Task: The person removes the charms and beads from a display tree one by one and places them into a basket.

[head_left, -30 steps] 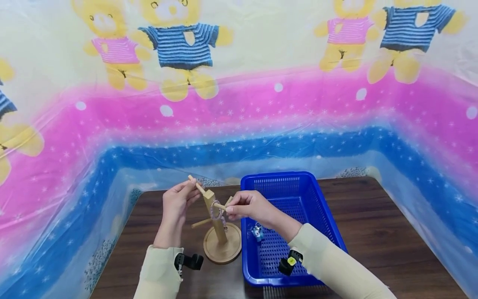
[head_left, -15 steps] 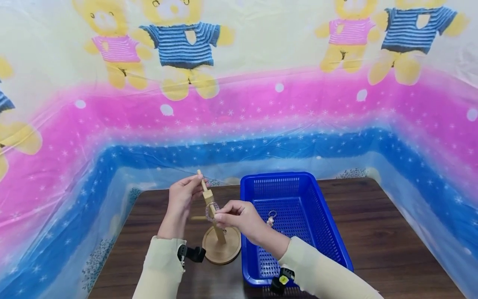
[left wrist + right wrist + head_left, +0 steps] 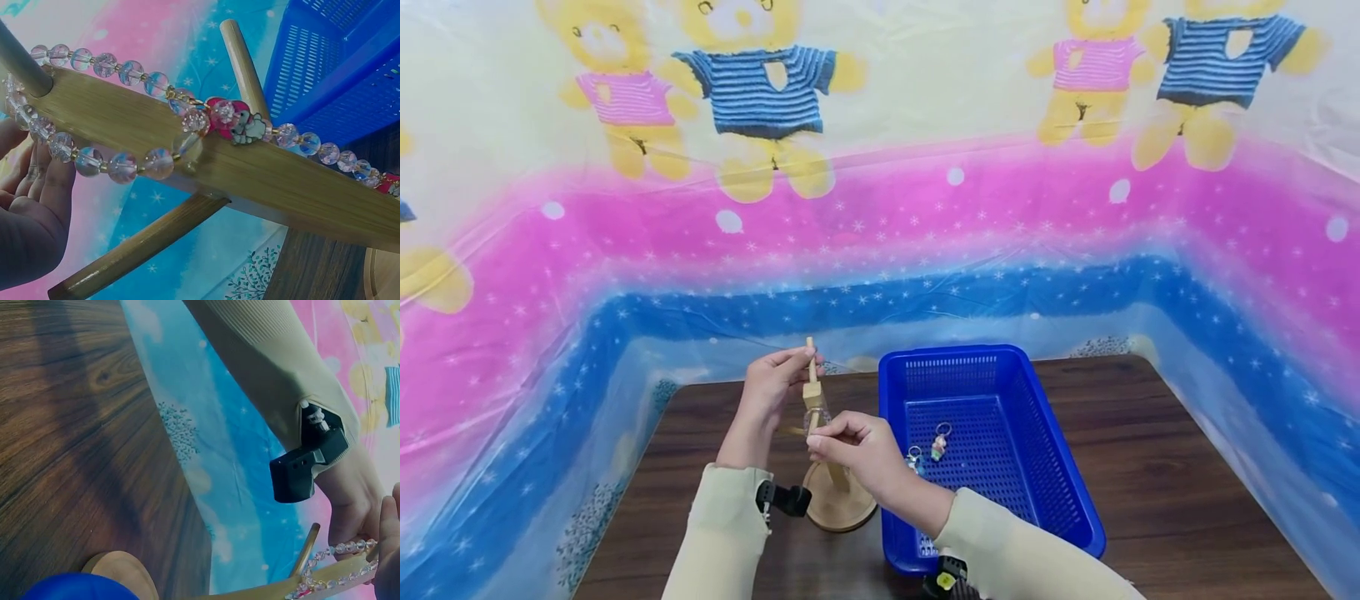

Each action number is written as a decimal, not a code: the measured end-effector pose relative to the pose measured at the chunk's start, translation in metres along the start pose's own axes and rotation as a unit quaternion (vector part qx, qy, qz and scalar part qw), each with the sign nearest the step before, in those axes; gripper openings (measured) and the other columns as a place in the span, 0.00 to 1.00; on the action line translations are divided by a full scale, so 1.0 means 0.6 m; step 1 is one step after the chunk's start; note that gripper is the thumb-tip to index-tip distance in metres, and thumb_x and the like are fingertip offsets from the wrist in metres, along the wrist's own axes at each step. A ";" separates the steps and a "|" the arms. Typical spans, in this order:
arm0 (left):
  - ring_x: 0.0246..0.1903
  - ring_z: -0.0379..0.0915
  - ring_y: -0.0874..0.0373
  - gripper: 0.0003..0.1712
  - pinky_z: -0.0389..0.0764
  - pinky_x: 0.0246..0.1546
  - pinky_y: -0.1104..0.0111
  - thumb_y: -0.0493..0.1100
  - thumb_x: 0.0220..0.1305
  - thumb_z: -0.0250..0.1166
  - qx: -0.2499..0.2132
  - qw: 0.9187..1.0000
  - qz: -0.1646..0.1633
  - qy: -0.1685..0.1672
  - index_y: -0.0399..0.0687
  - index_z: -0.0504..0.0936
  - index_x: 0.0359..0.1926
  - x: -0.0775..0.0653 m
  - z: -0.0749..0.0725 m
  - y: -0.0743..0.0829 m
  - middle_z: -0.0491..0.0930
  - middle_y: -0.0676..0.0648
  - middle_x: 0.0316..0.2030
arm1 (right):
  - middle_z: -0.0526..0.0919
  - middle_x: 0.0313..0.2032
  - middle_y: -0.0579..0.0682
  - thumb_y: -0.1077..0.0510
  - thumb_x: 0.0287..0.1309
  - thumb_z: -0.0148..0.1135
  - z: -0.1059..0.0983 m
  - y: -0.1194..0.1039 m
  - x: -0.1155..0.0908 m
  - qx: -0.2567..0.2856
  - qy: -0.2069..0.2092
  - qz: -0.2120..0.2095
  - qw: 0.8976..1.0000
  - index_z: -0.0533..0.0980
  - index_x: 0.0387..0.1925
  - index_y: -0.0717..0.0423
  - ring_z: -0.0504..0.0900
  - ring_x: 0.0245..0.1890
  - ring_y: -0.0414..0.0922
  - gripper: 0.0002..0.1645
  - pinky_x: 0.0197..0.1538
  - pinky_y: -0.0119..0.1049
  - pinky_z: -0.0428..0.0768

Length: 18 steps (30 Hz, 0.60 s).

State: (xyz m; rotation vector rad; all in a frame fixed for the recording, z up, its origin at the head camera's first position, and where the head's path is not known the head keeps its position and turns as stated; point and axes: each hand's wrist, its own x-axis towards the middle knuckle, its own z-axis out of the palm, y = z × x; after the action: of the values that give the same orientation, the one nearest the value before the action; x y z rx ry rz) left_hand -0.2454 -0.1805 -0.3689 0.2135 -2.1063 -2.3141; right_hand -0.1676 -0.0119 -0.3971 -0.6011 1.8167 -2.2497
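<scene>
A wooden peg stand (image 3: pixel 812 393) rises from a round base (image 3: pixel 831 510) on the table. My left hand (image 3: pixel 767 392) pinches its far upper peg (image 3: pixel 811 371) near the tip. Lower and nearer, my right hand (image 3: pixel 861 454) pinches the end of another peg (image 3: pixel 814 421) between thumb and fingers. Round that near peg hangs a looped strap of clear beads (image 3: pixel 122 167), a pink-and-white cartoon charm (image 3: pixel 248 128) at its joint and a tail running down the post. Two more pegs show in the left wrist view, one pointing toward the basket.
Right of the stand, a blue perforated basket (image 3: pixel 1093 533) holds a small figure keyring (image 3: pixel 939 446) and a blue figure keyring (image 3: pixel 914 460), partly hidden by my right hand. The dark wooden table (image 3: pixel 1180 467) meets a printed curtain (image 3: pixel 880 225) at its back and sides.
The stand has turned, swinging the near peg with its bead strap leftward and toward me. My right hand has moved left and down; my left hand has shifted slightly right, both still holding pegs.
</scene>
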 end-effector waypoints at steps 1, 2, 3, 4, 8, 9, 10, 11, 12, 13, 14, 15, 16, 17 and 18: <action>0.29 0.85 0.66 0.07 0.88 0.37 0.73 0.44 0.72 0.66 0.001 1.000 -0.001 -0.001 0.50 0.89 0.41 0.000 0.000 0.000 0.88 0.60 0.27 | 0.90 0.39 0.61 0.68 0.64 0.65 0.001 0.001 0.000 -0.002 0.000 -0.002 1.000 0.76 0.43 0.82 0.87 0.31 0.30 0.15 0.43 0.29 0.91; 0.29 0.85 0.67 0.07 0.87 0.38 0.73 0.44 0.73 0.65 0.002 1.000 -0.002 -0.003 0.50 0.89 0.41 0.000 -0.001 0.000 0.88 0.61 0.27 | 0.89 0.40 0.65 0.68 0.64 0.64 0.002 0.002 0.000 -0.005 -0.001 -0.005 1.000 0.77 0.43 0.82 0.87 0.30 0.30 0.15 0.43 0.29 0.91; 0.29 0.85 0.67 0.07 0.87 0.38 0.73 0.45 0.73 0.65 0.004 1.000 -0.002 -0.005 0.51 0.89 0.41 0.000 -0.001 0.000 0.88 0.61 0.27 | 0.88 0.41 0.68 0.68 0.65 0.64 0.003 0.002 0.000 -0.008 -0.001 -0.008 1.000 0.77 0.43 0.82 0.87 0.30 0.30 0.15 0.43 0.29 0.91; 0.30 0.85 0.67 0.07 0.87 0.39 0.74 0.45 0.73 0.65 0.006 1.000 -0.002 -0.007 0.51 0.89 0.41 0.000 -0.001 0.000 0.88 0.62 0.27 | 0.87 0.41 0.71 0.68 0.65 0.64 0.003 0.003 -0.001 -0.011 -0.001 -0.011 1.000 0.77 0.43 0.82 0.87 0.30 0.30 0.15 0.43 0.29 0.91; 0.31 0.85 0.68 0.12 0.86 0.44 0.73 0.47 0.73 0.65 0.025 1.000 0.003 -0.017 0.46 0.89 0.48 -0.001 -0.004 -0.001 0.88 0.63 0.28 | 0.84 0.43 0.78 0.68 0.65 0.64 0.004 0.004 -0.001 -0.023 -0.001 -0.021 1.000 0.77 0.43 0.81 0.86 0.30 0.29 0.14 0.45 0.35 0.92; 0.33 0.86 0.67 0.14 0.86 0.45 0.73 0.47 0.74 0.64 0.033 0.999 0.005 -0.018 0.44 0.88 0.51 -0.001 -0.005 -0.001 0.88 0.62 0.29 | 0.83 0.43 0.79 0.68 0.65 0.64 0.004 0.004 -0.001 -0.024 -0.002 -0.021 1.000 0.77 0.43 0.81 0.86 0.30 0.29 0.14 0.45 0.35 0.92; 0.34 0.86 0.67 0.17 0.87 0.47 0.72 0.48 0.74 0.64 0.043 0.999 0.007 -0.019 0.41 0.86 0.54 -0.002 -0.006 -0.002 0.88 0.62 0.30 | 0.83 0.43 0.79 0.68 0.65 0.64 0.004 0.004 -0.001 -0.024 -0.001 -0.020 0.999 0.77 0.43 0.81 0.86 0.30 0.29 0.14 0.46 0.36 0.92; 0.36 0.86 0.67 0.20 0.87 0.49 0.71 0.50 0.74 0.63 0.055 0.998 0.010 -0.020 0.39 0.84 0.56 -0.003 -0.008 -0.002 0.88 0.61 0.31 | 0.83 0.43 0.79 0.68 0.65 0.64 0.005 0.004 -0.001 -0.025 -0.001 -0.019 1.000 0.77 0.43 0.81 0.86 0.30 0.29 0.14 0.46 0.36 0.92; 0.37 0.86 0.67 0.23 0.87 0.51 0.70 0.51 0.75 0.63 0.066 0.998 0.014 -0.019 0.37 0.83 0.59 -0.004 -0.010 -0.003 0.88 0.61 0.33 | 0.83 0.43 0.79 0.68 0.65 0.64 0.005 0.005 -0.001 -0.026 0.001 -0.019 0.999 0.77 0.43 0.81 0.86 0.30 0.29 0.14 0.46 0.35 0.92; 0.38 0.86 0.67 0.26 0.88 0.53 0.69 0.52 0.75 0.62 0.075 0.997 0.018 -0.018 0.36 0.81 0.61 -0.006 -0.013 -0.005 0.89 0.60 0.35 | 0.83 0.43 0.79 0.68 0.65 0.64 0.005 0.005 -0.001 -0.027 0.003 -0.019 0.999 0.77 0.43 0.81 0.86 0.30 0.29 0.13 0.46 0.34 0.92; 0.39 0.86 0.68 0.27 0.88 0.55 0.67 0.52 0.75 0.62 0.079 0.997 0.022 -0.015 0.34 0.79 0.63 -0.008 -0.017 -0.007 0.88 0.59 0.37 | 0.84 0.43 0.78 0.68 0.65 0.64 0.006 0.004 -0.001 -0.028 0.005 -0.017 0.999 0.78 0.43 0.80 0.86 0.31 0.29 0.13 0.46 0.33 0.92; 0.39 0.86 0.69 0.28 0.88 0.56 0.68 0.52 0.75 0.62 0.081 0.996 0.024 -0.012 0.34 0.78 0.64 -0.012 -0.022 -0.009 0.89 0.58 0.39 | 0.84 0.43 0.78 0.68 0.65 0.64 0.006 0.004 -0.001 -0.028 0.007 -0.015 0.999 0.78 0.43 0.80 0.86 0.30 0.29 0.13 0.46 0.32 0.92; 0.40 0.86 0.70 0.29 0.87 0.57 0.68 0.52 0.76 0.61 0.084 0.996 0.026 -0.009 0.34 0.77 0.65 -0.016 -0.027 -0.013 0.89 0.58 0.40 | 0.84 0.43 0.78 0.68 0.65 0.64 0.007 0.004 -0.002 -0.029 0.008 -0.014 0.999 0.78 0.43 0.80 0.86 0.31 0.29 0.13 0.46 0.33 0.92; 0.40 0.85 0.71 0.29 0.87 0.57 0.69 0.52 0.76 0.61 0.084 0.996 0.028 -0.006 0.34 0.76 0.66 -0.022 -0.033 -0.017 0.88 0.58 0.41 | 0.83 0.44 0.79 0.68 0.65 0.64 0.008 0.003 -0.002 -0.030 0.009 -0.014 0.999 0.78 0.43 0.80 0.86 0.31 0.29 0.13 0.46 0.32 0.92; 0.40 0.85 0.72 0.30 0.87 0.57 0.70 0.51 0.76 0.61 0.080 0.996 0.029 -0.002 0.34 0.75 0.66 -0.027 -0.040 -0.021 0.88 0.58 0.42 | 0.83 0.43 0.79 0.68 0.65 0.64 0.008 0.002 -0.003 -0.030 0.010 -0.015 0.999 0.78 0.43 0.80 0.86 0.31 0.28 0.13 0.45 0.32 0.92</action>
State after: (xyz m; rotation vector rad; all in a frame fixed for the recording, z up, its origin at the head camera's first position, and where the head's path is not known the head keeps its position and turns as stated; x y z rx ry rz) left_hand -0.2258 -0.2015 -0.3818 0.1449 -2.2689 -2.1177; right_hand -0.1641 -0.0159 -0.3980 -0.6228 1.9040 -2.2352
